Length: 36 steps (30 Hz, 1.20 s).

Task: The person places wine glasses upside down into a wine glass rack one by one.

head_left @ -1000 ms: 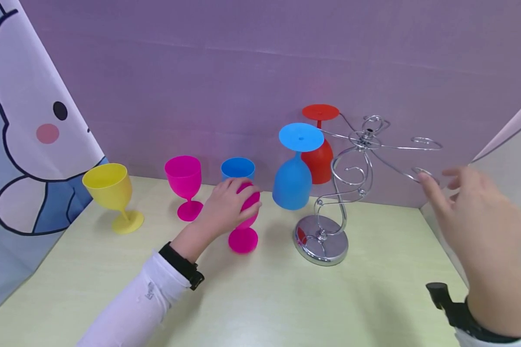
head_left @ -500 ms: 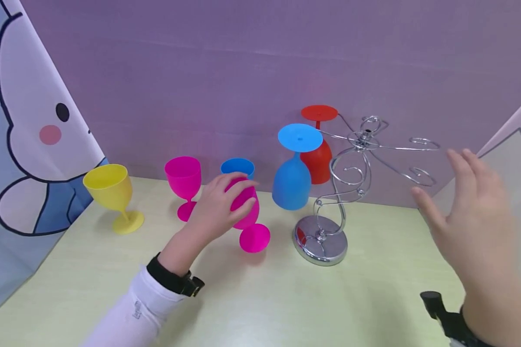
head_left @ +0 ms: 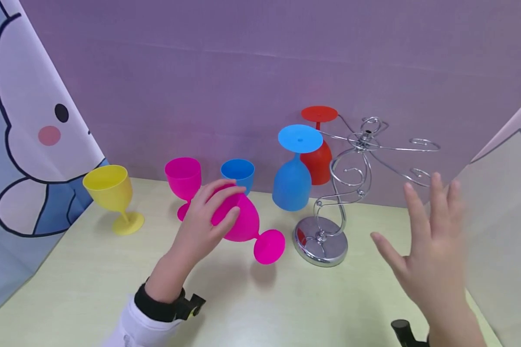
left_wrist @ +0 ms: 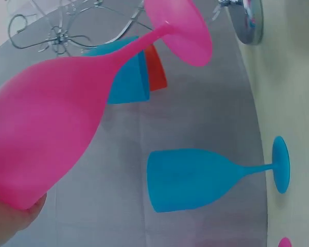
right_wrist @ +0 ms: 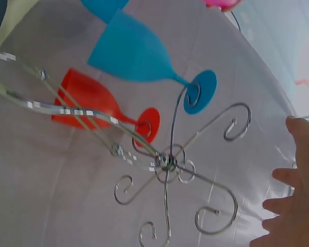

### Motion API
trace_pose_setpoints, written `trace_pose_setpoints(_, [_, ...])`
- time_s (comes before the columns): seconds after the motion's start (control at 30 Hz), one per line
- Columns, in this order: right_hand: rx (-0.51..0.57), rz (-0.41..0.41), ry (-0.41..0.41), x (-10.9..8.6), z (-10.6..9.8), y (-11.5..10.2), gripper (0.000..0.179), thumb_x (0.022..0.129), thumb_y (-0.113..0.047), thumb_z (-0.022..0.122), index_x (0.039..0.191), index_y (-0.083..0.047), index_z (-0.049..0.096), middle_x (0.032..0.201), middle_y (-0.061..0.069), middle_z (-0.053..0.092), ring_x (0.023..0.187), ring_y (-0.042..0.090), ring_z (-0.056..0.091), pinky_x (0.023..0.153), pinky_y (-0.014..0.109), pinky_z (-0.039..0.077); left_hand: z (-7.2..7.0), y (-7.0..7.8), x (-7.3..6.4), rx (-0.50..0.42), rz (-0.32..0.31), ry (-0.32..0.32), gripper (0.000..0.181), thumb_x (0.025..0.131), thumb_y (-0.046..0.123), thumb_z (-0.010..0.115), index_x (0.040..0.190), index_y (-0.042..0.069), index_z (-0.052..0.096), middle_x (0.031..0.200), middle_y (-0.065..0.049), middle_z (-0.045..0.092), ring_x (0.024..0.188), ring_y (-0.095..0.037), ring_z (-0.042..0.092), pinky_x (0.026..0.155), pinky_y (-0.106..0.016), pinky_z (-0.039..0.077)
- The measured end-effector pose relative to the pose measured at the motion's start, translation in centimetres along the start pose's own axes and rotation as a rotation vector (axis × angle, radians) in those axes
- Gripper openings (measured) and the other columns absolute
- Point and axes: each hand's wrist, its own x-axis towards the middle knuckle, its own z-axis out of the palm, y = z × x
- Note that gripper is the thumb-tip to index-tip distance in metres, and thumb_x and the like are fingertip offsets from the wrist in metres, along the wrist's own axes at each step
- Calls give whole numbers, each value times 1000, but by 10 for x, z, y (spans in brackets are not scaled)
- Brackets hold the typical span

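My left hand (head_left: 206, 224) grips a pink goblet (head_left: 243, 219) by its bowl, above the table. The goblet is tilted, its foot pointing to the lower right; in the left wrist view its bowl (left_wrist: 51, 118) fills the left side. My right hand (head_left: 434, 250) hovers with spread fingers to the right of the metal rack (head_left: 340, 193), touching nothing. From the rack's curled arms a blue goblet (head_left: 293, 185) and a red goblet (head_left: 319, 159) hang upside down. Behind my left hand another blue goblet (head_left: 238, 169) stands upright.
A second pink goblet (head_left: 183, 176) and a yellow goblet (head_left: 109, 188) stand upright on the pale table (head_left: 69, 284) to the left. A purple backdrop (head_left: 243, 86) rises behind the table. The rack's round base (head_left: 321, 241) stands right of the held goblet.
My left hand has lifted the pink goblet off the table and tipped it, swinging the foot to the right. My right hand has moved left and down, away from the rack's arm, fingers spreading.
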Motion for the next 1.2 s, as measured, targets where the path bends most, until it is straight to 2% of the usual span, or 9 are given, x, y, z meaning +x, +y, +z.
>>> trace_pose_setpoints(0.17, [92, -30, 61, -12, 9, -21, 60, 90, -50, 47, 131, -6, 43, 145, 17, 30, 132, 42, 19, 108, 56, 19, -2, 5, -11, -97, -41, 64, 38, 84, 23, 59, 123, 22, 55, 132, -2, 45, 123, -16, 35, 84, -47, 49])
trace_pose_setpoints(0.33, [153, -82, 1, -26, 23, -36, 58, 91, -48, 46, 129, -4, 45, 143, 20, 32, 129, 43, 24, 110, 45, 22, -2, 6, -18, -204, -27, 114, 37, 85, 17, 56, 122, 18, 55, 132, -3, 46, 123, -16, 37, 87, -47, 47])
trace_pose_setpoints(0.43, [189, -56, -93, -39, 32, -40, 62, 91, -51, 44, 129, -3, 44, 143, 21, 32, 129, 42, 25, 110, 34, 22, -1, 7, -21, -257, -31, 139, 37, 85, 14, 55, 122, 17, 55, 131, -4, 47, 122, -16, 38, 86, -47, 48])
trace_pose_setpoints(0.6, [291, 69, -326, -60, 43, -41, 75, 88, -59, 45, 137, -3, 34, 147, 20, 23, 134, 37, 17, 92, 53, 42, 4, 7, -25, -333, -28, 184, 40, 83, 8, 53, 123, 15, 55, 131, -8, 48, 121, -18, 40, 82, -40, 51])
trace_pose_setpoints(0.67, [346, 110, -410, -65, 47, -40, 80, 85, -60, 48, 140, -4, 28, 149, 18, 18, 135, 35, 13, 82, 62, 43, 4, 7, -26, -367, -29, 196, 41, 83, 5, 52, 123, 13, 54, 131, -9, 48, 121, -20, 41, 82, -35, 51])
trace_pose_setpoints(0.77, [429, 141, -481, -71, 53, -38, 88, 82, -59, 55, 142, -4, 22, 151, 17, 13, 136, 32, 11, 84, 62, 43, 2, 6, -27, -425, -56, 206, 42, 82, 2, 51, 123, 11, 53, 131, -8, 48, 120, -22, 41, 81, -26, 50])
trace_pose_setpoints(0.97, [516, 86, -473, -77, 61, -35, 95, 80, -62, 55, 140, 3, 19, 149, 21, 14, 135, 32, 15, 84, 64, 41, 0, 4, -29, -562, -101, 230, 37, 88, 7, 46, 124, 3, 49, 129, -9, 48, 119, -27, 40, 79, -22, 50])
trace_pose_setpoints(1.1, [535, 59, -472, -79, 64, -34, 100, 77, -63, 57, 139, 5, 18, 149, 22, 14, 135, 32, 17, 81, 62, 43, 2, 3, -28, -716, -140, 221, 38, 92, 16, 44, 127, 1, 46, 128, -5, 48, 116, -30, 41, 78, -26, 52])
trace_pose_setpoints(1.2, [532, 41, -473, -79, 66, -33, 101, 76, -62, 60, 138, 5, 18, 149, 22, 14, 135, 32, 17, 85, 57, 44, 5, 3, -27, -772, -147, 205, 39, 92, 17, 44, 127, 1, 45, 127, -3, 50, 114, -30, 43, 78, -27, 52])
